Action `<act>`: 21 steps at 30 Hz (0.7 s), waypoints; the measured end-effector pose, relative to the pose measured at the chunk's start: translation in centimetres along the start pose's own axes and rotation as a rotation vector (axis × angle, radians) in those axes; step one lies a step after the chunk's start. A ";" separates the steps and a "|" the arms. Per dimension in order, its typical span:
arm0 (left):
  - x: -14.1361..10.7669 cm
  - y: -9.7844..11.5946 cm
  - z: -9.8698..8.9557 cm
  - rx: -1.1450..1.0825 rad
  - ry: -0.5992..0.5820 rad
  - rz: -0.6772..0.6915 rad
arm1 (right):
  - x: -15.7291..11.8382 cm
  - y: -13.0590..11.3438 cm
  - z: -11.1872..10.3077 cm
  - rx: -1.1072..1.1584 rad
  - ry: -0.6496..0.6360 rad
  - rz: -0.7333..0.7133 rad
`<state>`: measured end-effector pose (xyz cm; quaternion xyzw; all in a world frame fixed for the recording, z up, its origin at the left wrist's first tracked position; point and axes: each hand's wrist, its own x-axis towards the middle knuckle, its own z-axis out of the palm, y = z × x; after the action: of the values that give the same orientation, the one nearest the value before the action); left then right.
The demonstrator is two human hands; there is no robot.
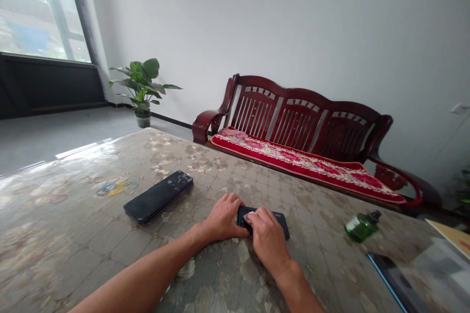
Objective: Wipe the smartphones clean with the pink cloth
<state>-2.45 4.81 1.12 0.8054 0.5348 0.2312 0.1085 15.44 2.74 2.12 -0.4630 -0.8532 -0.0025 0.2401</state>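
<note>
Head view: dark phone (pixel 282 225) flat mid-tabletop (pixel 304 193), well in from the far edge. Open room from it to that edge and right toward the green bottle (pixel 361 226). Long axis roughly parallels the far edge; free end points right. Left hand (pixel 225 217) clamps its left end, thumb near side. Right hand (pixel 270 234) curled on its face; contents, can't tell.

A potted plant (pixel 138 78) stands left of a wooden bench (pixel 293 93) bearing a red floral cover (pixel 293 156).
</note>
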 end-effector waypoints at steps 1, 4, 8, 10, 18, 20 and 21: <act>0.0 0.1 -0.1 -0.003 -0.004 -0.006 | 0.0 0.0 0.0 -0.003 0.003 0.009; 0.0 0.2 -0.2 -0.017 -0.017 -0.027 | -0.4 1.8 -0.1 -0.059 0.057 0.103; 0.1 0.3 -0.1 -0.046 0.000 -0.052 | -1.1 5.1 0.1 0.042 0.184 0.249; 0.0 0.5 -0.1 -0.069 0.009 -0.078 | -1.2 6.1 0.3 0.177 0.259 0.294; -0.6 1.0 0.5 -0.251 -0.007 -0.197 | -0.7 6.1 0.8 0.472 0.415 0.288; -0.6 0.9 0.6 -0.294 0.021 -0.215 | -0.7 6.0 0.8 0.463 0.445 0.259; -0.5 0.9 0.7 -0.318 0.044 -0.223 | -0.8 6.0 0.8 0.459 0.452 0.243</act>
<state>-1.57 4.04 0.74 0.7087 0.5797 0.3170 0.2473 20.20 5.74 -0.25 -0.4830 -0.6954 0.1158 0.5194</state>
